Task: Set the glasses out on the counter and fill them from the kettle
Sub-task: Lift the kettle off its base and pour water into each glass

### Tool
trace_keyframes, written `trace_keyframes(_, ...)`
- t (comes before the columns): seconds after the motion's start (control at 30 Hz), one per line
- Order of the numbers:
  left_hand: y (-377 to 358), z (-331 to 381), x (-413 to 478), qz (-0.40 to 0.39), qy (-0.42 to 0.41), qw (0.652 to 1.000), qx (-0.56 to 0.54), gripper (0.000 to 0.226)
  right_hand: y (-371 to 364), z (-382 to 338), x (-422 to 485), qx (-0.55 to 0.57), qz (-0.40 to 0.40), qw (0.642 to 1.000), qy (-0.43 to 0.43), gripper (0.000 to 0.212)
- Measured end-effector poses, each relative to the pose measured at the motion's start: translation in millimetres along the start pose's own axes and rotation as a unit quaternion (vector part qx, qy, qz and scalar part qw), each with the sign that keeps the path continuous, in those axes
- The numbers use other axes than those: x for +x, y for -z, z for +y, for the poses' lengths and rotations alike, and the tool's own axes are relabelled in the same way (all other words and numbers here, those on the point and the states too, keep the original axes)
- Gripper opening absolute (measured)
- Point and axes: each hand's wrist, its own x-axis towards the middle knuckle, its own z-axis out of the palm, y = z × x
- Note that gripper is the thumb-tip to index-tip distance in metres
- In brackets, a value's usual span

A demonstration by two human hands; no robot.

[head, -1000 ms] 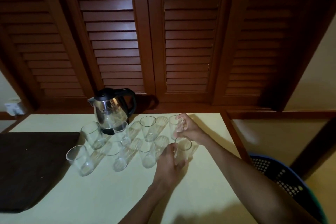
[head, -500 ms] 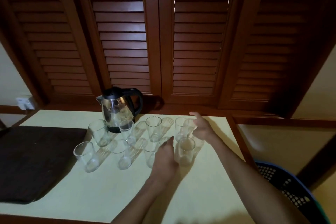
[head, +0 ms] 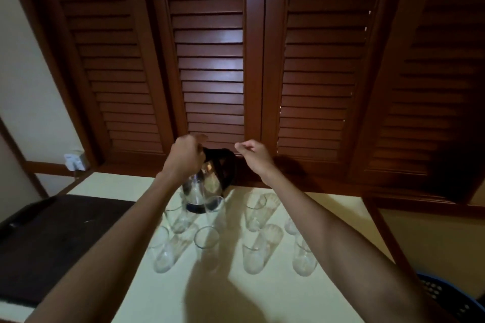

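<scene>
The steel kettle with a black lid and handle stands at the back of the cream counter. My left hand lies curled over the kettle's top and hides the lid. My right hand hovers just right of the black handle, fingers loosely curled and holding nothing. Several clear empty glasses stand upright in two rows in front of the kettle, among them a glass in the front row and a glass in the back row. My forearms cross over the outer glasses.
A dark mat covers the counter's left part. Brown louvred shutters rise right behind the kettle. A wall socket sits at the back left. A blue perforated basket stands off the counter's right edge.
Both hands left the right-hand glasses and moved up and back to the kettle. The left hand now covers its top and the right hand is by its handle. The camera moved closer.
</scene>
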Motion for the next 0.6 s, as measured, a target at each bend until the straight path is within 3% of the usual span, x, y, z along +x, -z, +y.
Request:
trace_keyframes(0.13,-8.0,-23.4,31.8,-0.017,-0.018,1.000,0.019,0.054,-33.5,1.4,36.4,0.038,-0.008,0.996,-0.079,0.075)
trace_keyframes(0.27,-31.0,-42.3,55.6,-0.074,-0.027,0.996,0.039,0.055,-61.5,17.6,69.5,0.028,0.005,0.995,-0.098,0.089)
trace_keyframes(0.37,-46.4,-56.1,68.4,-0.078,-0.044,0.995,0.040,0.049,-75.9,30.6,82.8,-0.012,0.001,0.994,-0.111,0.087)
trace_keyframes(0.43,-55.7,-61.7,72.3,-0.071,-0.052,0.996,0.028,0.036,-81.8,40.1,89.6,-0.039,0.008,0.995,-0.094,0.073)
trace_keyframes(0.6,-71.6,-70.9,75.3,-0.021,-0.045,0.999,-0.010,0.035,-92.7,49.7,94.4,-0.048,0.050,0.995,-0.069,0.057)
